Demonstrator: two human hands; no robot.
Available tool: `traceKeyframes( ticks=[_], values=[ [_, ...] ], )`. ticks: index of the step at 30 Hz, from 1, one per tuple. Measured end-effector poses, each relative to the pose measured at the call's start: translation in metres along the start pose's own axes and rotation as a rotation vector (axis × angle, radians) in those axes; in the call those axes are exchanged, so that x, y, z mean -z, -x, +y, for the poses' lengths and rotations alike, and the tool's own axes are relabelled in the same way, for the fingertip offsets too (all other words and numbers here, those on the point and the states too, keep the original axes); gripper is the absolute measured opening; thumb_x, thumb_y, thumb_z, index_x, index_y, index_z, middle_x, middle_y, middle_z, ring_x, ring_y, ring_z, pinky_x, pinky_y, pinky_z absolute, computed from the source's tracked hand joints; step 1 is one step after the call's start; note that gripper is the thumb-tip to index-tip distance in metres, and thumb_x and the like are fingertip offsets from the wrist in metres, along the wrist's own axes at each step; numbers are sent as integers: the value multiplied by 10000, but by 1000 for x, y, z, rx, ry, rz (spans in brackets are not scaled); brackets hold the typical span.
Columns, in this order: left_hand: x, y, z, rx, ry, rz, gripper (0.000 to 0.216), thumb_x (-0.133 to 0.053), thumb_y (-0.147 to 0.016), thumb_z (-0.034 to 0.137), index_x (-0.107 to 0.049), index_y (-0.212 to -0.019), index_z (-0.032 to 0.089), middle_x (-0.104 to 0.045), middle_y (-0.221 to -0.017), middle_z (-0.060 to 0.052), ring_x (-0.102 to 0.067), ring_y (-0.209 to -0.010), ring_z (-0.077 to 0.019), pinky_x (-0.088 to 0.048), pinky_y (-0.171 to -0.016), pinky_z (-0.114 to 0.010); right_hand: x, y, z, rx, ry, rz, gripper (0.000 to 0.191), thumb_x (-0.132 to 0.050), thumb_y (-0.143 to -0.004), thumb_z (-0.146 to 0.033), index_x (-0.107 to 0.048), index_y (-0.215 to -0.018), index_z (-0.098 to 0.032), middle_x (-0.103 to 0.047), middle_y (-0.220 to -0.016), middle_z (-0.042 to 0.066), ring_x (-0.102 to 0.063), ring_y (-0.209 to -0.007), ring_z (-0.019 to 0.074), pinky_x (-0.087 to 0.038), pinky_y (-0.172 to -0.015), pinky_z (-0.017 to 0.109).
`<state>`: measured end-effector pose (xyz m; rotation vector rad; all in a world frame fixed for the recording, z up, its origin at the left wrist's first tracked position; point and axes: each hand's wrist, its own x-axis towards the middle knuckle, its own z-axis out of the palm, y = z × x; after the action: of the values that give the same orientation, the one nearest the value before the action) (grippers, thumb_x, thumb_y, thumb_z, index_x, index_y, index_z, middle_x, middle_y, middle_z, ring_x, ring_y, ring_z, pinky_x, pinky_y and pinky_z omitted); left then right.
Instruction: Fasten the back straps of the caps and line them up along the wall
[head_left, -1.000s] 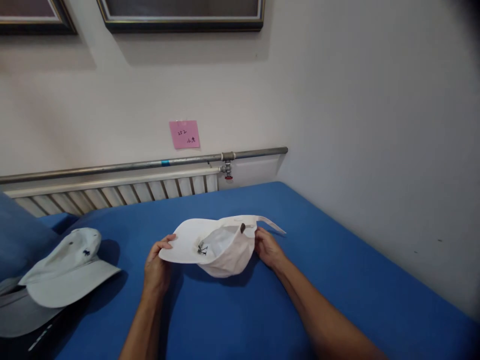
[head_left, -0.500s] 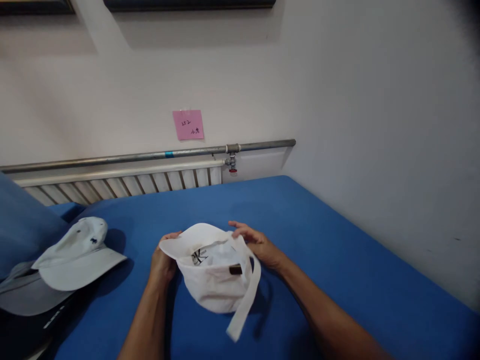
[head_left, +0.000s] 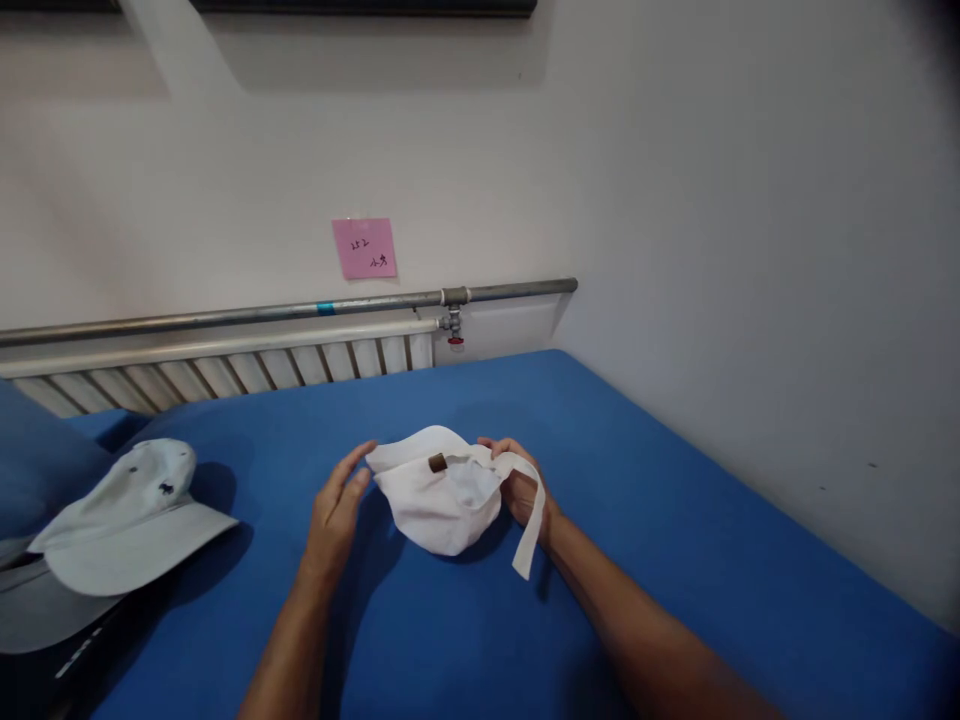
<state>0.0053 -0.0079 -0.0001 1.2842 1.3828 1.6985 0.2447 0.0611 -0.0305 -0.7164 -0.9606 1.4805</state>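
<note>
A white cap [head_left: 439, 500] with a small brown buckle and a loose back strap hanging down sits just above the blue bed surface [head_left: 660, 520]. My right hand [head_left: 521, 490] grips the cap's right side, fingers curled round the fabric by the strap. My left hand [head_left: 335, 515] is beside the cap's left edge with its fingers stretched out, at most brushing the cap, holding nothing.
A pale cap [head_left: 131, 525] with a small dark logo lies at the left on a grey hat [head_left: 37, 615]. A blue pillow [head_left: 37, 470] sits behind them. A radiator [head_left: 225, 365], a metal pipe [head_left: 300, 310] and a pink note [head_left: 365, 247] line the back wall.
The cap has been turned round, its buckle now on top and the strap hanging at the right. My left hand has let go of the brim and opened.
</note>
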Motion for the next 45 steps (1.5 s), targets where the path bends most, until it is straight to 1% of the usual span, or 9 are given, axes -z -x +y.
traceKeyframes(
  ticks=[10,13,16,20,25,33,36,40,45],
  values=[
    [-2,3,12,-37,-181,-301,131,-765,-645,298,-748,-749,220,-707,-885,-71,-517,-1181,-303,-271,-1096,-400,-19,7,4,101,-68,151,300,-679,-625,-399,-435,-647,-226,-665,-912,12,-575,-743,166,-449,-635,267],
    [-5,-1,21,-8,-204,-419,111,-743,-682,311,-745,-734,213,-684,-799,-46,-604,-911,-237,-431,-900,-311,-16,16,4,115,-61,172,300,-702,-621,-399,-457,-653,-227,-658,-952,11,-583,-770,170,-456,-660,267],
    [-5,-8,28,137,-162,-550,165,-706,-727,349,-726,-741,186,-628,-690,-17,-543,-655,-158,-423,-612,-222,-11,25,2,141,36,163,270,-730,-614,-376,-513,-656,-221,-645,-1061,26,-602,-870,196,-468,-733,287],
    [-2,-14,24,259,-85,-569,229,-701,-732,388,-679,-680,165,-567,-612,5,-471,-545,-109,-357,-501,-184,-4,36,-8,347,451,41,114,-682,-710,-292,-614,-777,-229,-617,-1174,62,-566,-1096,239,-432,-915,351],
    [4,-5,7,365,55,-415,219,-747,-686,358,-680,-673,150,-563,-569,-10,-454,-489,-96,-341,-452,-180,-7,63,-29,763,816,-321,380,-605,-754,-149,-585,-1111,-279,-607,-1228,70,-545,-1159,260,-362,-1022,465],
    [10,8,6,439,125,-442,192,-780,-639,277,-749,-786,156,-658,-698,-62,-543,-554,-136,-395,-496,-214,-36,89,-51,920,820,-469,276,-501,-833,-143,-572,-1061,-283,-670,-1019,48,-620,-969,236,-431,-926,462],
    [9,9,9,398,81,-465,148,-761,-658,284,-739,-731,157,-625,-643,-38,-510,-527,-119,-361,-484,-204,-54,84,-68,757,880,-509,305,-449,-825,-69,-575,-1035,-251,-667,-854,25,-618,-756,165,-488,-755,330],
    [11,11,14,344,57,-457,155,-729,-690,302,-702,-691,149,-573,-606,-6,-464,-520,-97,-317,-484,-190,-74,62,-77,292,1056,-533,354,-475,-695,-4,-618,-927,-230,-636,-718,-5,-550,-599,114,-409,-547,216],
    [12,13,11,416,121,-505,181,-721,-683,297,-695,-766,138,-598,-635,4,-483,-523,-88,-333,-503,-191,-72,41,-47,-347,640,-445,151,-544,-675,-108,-565,-794,-199,-508,-541,-73,-416,-377,56,-300,-390,180]
  ],
)
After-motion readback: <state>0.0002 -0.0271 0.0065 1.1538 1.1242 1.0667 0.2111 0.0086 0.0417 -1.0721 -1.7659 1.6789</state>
